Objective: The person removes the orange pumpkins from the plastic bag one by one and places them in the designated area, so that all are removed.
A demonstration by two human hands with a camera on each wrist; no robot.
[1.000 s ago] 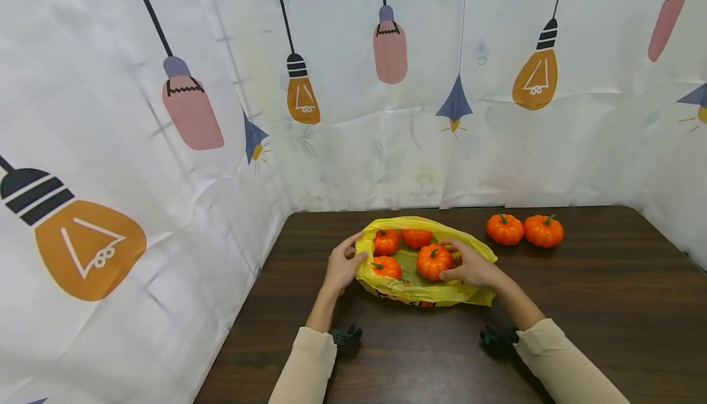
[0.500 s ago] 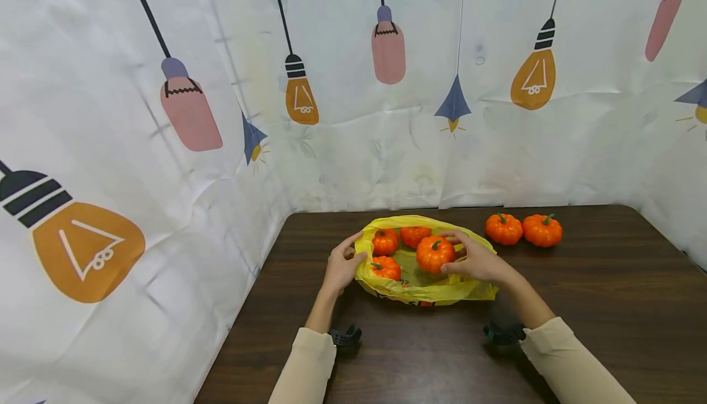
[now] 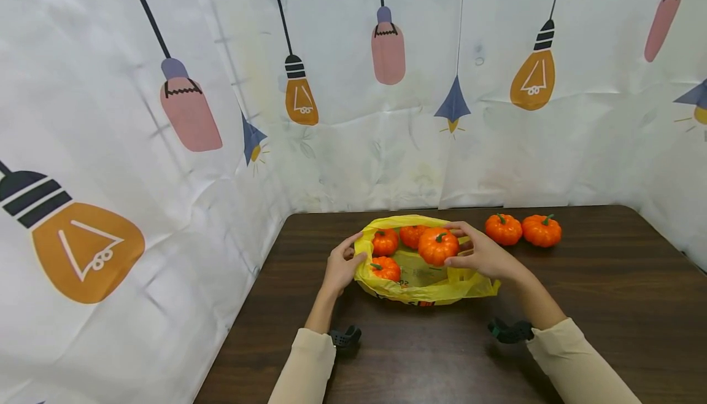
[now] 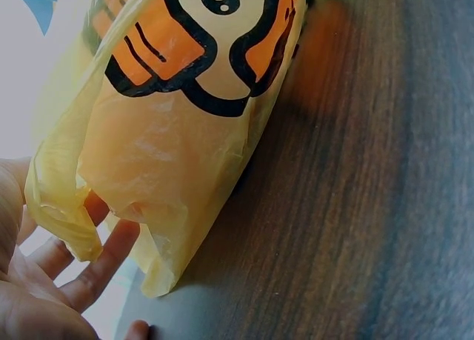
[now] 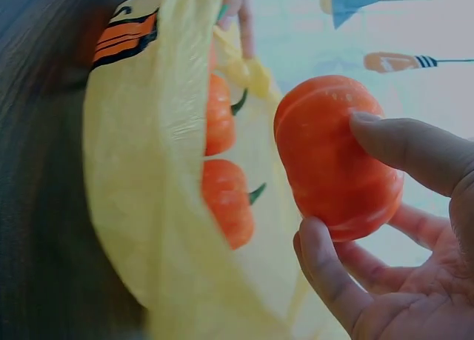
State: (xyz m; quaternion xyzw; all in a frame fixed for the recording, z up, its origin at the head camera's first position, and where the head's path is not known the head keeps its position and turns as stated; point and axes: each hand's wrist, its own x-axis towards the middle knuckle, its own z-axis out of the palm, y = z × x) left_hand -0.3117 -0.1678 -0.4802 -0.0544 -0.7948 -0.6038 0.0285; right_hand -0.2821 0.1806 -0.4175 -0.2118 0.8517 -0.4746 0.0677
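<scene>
My right hand pinches a small orange pumpkin between thumb and fingers, over the open mouth of a yellow plastic bag. In the right wrist view the pumpkin is raised clear of the bag, its ribbed side showing. My left hand holds the bag's left edge; in the left wrist view its fingers pass behind the thin yellow plastic. Inside the bag sit a pumpkin at the back left, another pumpkin in front of it, and a partly hidden pumpkin at the back.
Two more small pumpkins, a left one and a right one, sit side by side at the back of the dark wooden table. A white curtain printed with lamps hangs behind and to the left.
My right hand has lifted the pumpkin from low inside the bag, moving it up and slightly right. My left hand stays at the bag's left edge.
</scene>
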